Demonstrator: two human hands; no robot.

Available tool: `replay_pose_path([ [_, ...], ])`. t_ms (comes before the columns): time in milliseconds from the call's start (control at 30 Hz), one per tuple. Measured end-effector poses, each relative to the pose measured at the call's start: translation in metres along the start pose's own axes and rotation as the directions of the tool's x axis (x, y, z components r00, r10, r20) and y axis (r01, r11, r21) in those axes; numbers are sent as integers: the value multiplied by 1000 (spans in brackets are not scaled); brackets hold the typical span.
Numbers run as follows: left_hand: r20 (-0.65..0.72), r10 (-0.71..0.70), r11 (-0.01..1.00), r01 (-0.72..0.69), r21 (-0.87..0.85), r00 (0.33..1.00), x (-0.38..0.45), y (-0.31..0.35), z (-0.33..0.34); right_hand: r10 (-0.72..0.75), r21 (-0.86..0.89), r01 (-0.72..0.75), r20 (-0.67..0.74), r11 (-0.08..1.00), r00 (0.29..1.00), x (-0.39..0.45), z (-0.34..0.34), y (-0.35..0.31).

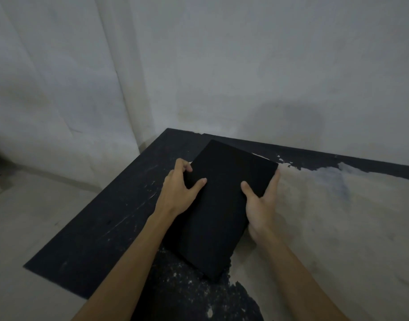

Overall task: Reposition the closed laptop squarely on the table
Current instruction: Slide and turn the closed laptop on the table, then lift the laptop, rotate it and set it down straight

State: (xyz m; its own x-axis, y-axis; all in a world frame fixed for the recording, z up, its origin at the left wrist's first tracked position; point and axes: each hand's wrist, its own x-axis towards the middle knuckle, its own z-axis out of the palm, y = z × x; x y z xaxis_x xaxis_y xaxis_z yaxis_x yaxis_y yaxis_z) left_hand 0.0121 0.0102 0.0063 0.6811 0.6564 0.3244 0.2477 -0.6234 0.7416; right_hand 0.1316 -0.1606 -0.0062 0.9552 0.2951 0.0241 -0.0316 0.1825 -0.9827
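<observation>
A closed black laptop lies on the dark table, its long side running away from me and skewed to the table's edges. My left hand grips its left edge, thumb on the lid and fingers curled over the far side. On the right edge, my right hand holds it with the thumb on top and the fingers under or along the side. Whether the laptop rests fully on the table or is slightly lifted, I cannot tell.
The table's black surface is worn, with a large pale patch where the coating has peeled. It stands in a corner against grey walls. Its left edge drops to a pale floor.
</observation>
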Motion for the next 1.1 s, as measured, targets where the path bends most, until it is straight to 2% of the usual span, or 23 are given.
replay_pose_path([
  [67, -2, 7, 1000, -7, 9, 1000, -2, 2, 0, -27, -62, 25, -28, 998, 999, -3, 3, -1],
  [233, -36, -2, 1000, 2, -6, 999, -4, 8, -2, -51, 5, 51, -17, 999, 999, -2, 1, -9],
  [367, -27, 33, 999, -34, -17, 999, -2, 12, -8, -53, 106, 47, 53, 993, 997, 7, -8, -21],
  [467, 23, 129, 989, -131, 68, 991, 5, 23, -10, -59, 126, 45, 106, 991, 993, 12, -15, -34],
  [633, 69, 209, 963, -217, 156, 975, 23, 55, -6, -28, 201, -22, 243, 979, 970, 14, -30, -58],
  [867, 94, 329, 874, -341, 345, 939, 49, 96, -16, -104, 89, 73, 424, 993, 900, 25, -54, -94],
  [1100, 154, 343, 852, -376, 365, 927, 70, 136, -21, -98, -3, 118, 536, 993, 838, 32, -62, -132],
])
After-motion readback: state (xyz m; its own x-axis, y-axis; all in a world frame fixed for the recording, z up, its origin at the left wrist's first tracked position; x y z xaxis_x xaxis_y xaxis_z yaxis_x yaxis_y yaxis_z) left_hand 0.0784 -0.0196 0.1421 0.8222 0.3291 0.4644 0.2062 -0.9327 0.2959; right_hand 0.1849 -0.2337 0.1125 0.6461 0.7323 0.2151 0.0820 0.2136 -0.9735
